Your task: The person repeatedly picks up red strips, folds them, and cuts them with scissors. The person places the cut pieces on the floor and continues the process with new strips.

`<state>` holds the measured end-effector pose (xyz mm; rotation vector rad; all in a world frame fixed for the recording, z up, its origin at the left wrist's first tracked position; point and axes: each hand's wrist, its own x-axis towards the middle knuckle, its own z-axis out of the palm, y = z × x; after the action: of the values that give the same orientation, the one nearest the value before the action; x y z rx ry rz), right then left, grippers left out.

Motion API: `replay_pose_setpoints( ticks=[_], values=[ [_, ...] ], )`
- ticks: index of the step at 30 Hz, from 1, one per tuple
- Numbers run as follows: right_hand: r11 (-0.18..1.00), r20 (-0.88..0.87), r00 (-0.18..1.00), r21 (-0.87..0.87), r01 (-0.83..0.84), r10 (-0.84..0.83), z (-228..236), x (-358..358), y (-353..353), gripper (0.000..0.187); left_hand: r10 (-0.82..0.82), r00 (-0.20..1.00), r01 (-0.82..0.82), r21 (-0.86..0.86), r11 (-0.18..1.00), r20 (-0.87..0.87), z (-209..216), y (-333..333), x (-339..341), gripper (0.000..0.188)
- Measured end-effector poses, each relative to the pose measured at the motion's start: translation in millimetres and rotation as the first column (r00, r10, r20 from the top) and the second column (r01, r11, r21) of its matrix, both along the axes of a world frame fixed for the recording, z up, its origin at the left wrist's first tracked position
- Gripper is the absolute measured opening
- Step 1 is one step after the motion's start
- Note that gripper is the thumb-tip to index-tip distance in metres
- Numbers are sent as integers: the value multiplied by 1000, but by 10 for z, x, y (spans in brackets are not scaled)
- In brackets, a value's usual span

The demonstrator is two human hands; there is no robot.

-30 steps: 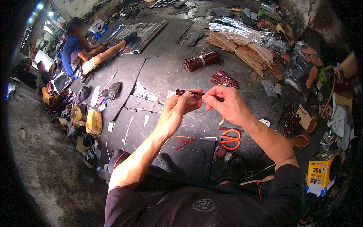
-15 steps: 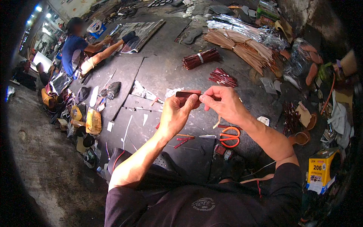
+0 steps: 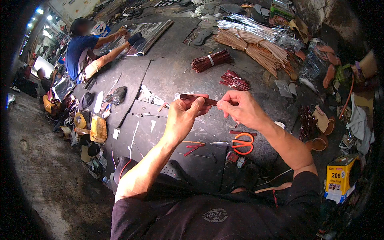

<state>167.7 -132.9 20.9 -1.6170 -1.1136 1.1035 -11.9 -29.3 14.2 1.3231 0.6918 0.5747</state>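
Observation:
Between my hands runs a narrow dark red-brown strip (image 3: 189,97), seemingly leather. My left hand (image 3: 184,116) pinches it along its length, thumb on top. At its other end, the thumb and fingers of my right hand (image 3: 241,107) are closed on it. Below my hands, scissors with orange handles (image 3: 243,151) lie on the dark work surface (image 3: 176,82), blades pointing left. A few short red strip pieces (image 3: 194,149) lie left of the blades. Beyond my hands are a loose pile of dark red strips (image 3: 235,81) and a tied bundle of similar strips (image 3: 212,61).
Bundled tan strips (image 3: 252,48) lie at the far right. A yellow box (image 3: 341,178) stands at the lower right. Another person (image 3: 80,52) sits working at the far left. Bags and scraps, with a yellowish block (image 3: 98,129), line the left edge.
My right hand has shifted slightly right along with the strip's end, and more of the strip shows between my hands. The person at far left has moved their arms.

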Motion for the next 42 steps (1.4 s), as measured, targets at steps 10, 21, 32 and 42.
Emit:
replay_pose_setpoints(
  ticks=[10,21,32,42],
  values=[
    [993,116,993,121,16,-30,-287,-13,34,29,22,999,-21,12,1000,-28,-32,-23,10,24],
    [989,106,994,150,-15,-1,-316,-27,52,31,-22,990,44,157,987,-139,33,-77,12,21],
    [988,128,991,154,27,-47,34,-45,-66,19,153,987,-112,462,880,-53,54,89,-15,18],
    [770,474,877,588,-246,-82,-302,-306,-144,18,282,931,-359,426,831,233,448,186,-90,23]
  ],
)
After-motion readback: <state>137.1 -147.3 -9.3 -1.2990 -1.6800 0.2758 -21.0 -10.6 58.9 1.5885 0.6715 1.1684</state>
